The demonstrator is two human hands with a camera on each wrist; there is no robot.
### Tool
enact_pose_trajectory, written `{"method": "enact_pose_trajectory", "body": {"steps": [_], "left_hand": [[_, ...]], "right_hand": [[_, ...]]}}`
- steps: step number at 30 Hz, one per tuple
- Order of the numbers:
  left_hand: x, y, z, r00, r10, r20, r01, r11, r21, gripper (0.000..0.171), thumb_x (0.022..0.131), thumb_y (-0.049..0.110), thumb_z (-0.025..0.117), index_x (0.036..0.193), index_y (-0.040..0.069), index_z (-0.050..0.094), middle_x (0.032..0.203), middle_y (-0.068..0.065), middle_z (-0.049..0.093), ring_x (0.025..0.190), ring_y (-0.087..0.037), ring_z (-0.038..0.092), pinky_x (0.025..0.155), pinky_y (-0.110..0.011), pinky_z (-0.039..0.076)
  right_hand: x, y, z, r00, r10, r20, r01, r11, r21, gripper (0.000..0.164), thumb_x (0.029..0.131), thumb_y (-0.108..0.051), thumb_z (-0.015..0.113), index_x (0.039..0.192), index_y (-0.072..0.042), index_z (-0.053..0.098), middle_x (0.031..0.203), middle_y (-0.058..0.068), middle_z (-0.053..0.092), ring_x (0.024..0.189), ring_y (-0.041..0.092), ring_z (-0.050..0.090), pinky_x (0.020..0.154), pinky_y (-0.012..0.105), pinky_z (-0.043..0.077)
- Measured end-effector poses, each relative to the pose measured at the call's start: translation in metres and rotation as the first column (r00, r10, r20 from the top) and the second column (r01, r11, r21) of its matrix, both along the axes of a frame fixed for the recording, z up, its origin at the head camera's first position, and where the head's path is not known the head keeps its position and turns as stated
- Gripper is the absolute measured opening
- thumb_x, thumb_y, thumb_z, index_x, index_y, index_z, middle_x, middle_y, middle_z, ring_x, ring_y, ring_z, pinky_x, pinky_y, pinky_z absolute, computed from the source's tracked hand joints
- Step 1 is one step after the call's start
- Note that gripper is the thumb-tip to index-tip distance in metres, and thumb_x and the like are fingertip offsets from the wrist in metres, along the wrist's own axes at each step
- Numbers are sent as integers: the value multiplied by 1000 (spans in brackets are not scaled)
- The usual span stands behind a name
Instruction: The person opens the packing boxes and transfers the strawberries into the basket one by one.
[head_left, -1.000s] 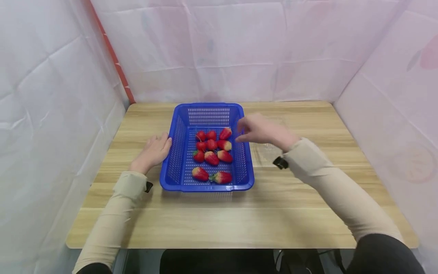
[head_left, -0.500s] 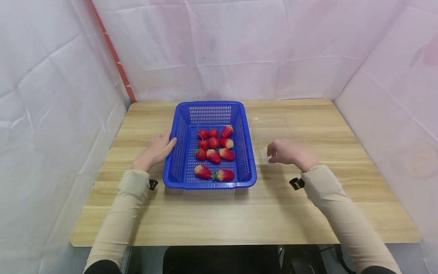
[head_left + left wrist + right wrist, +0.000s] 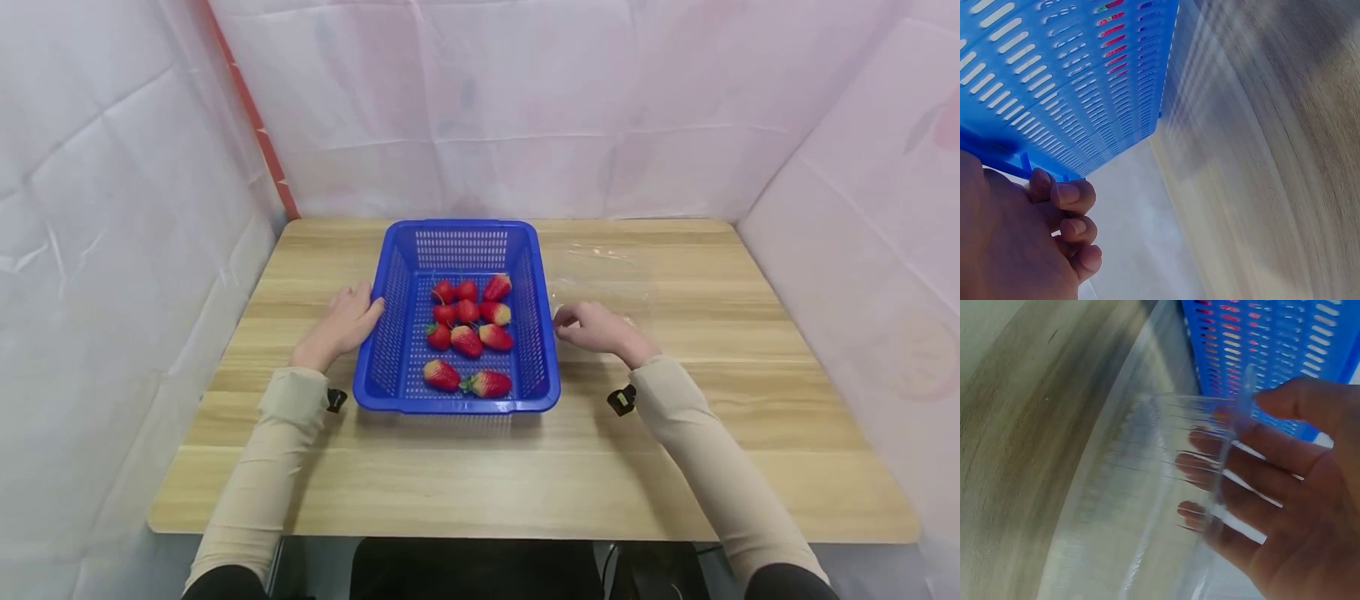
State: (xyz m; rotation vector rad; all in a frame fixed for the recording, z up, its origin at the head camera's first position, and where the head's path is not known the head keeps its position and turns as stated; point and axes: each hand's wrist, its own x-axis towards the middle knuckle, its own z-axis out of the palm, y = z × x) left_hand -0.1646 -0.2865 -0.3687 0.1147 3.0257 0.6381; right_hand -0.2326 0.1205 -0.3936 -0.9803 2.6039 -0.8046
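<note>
A blue perforated plastic basket (image 3: 456, 406) stands on the wooden table with red fruit in it. Strawberries (image 3: 487, 383) lie at its front and right, and small round red cherries (image 3: 443, 292) with thin stems lie at its back left. My left hand (image 3: 341, 325) grips the basket's left rim, its fingers curled under the lip in the left wrist view. Just right of the basket, my right hand (image 3: 596, 327) pinches the wall of a clear plastic box (image 3: 1166, 469), thumb at the rim and fingers showing through the slotted side.
The wooden table (image 3: 480, 492) ends at a front edge close to the person. White patterned sheets (image 3: 517, 108) hang behind it and along both sides. A dark chair seat (image 3: 476, 571) shows below the front edge.
My right hand has left the basket's right rim, swung right and nearer, then come back left to the clear box. My left hand keeps to the left rim; the fruit keeps its arrangement.
</note>
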Motion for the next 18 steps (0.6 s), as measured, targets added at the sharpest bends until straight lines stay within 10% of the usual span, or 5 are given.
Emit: {"method": "enact_pose_trajectory", "body": {"steps": [18], "left_hand": [[-15, -16, 19, 1000, 5, 15, -3, 991, -133, 46, 99, 40, 30, 110, -3, 44, 97, -20, 51, 99, -38, 38, 87, -50, 28]], "right_hand": [[-16, -8, 8, 998, -52, -27, 50, 995, -81, 17, 90, -13, 59, 97, 0, 67, 96, 14, 68, 87, 29, 65, 77, 41, 50]]}}
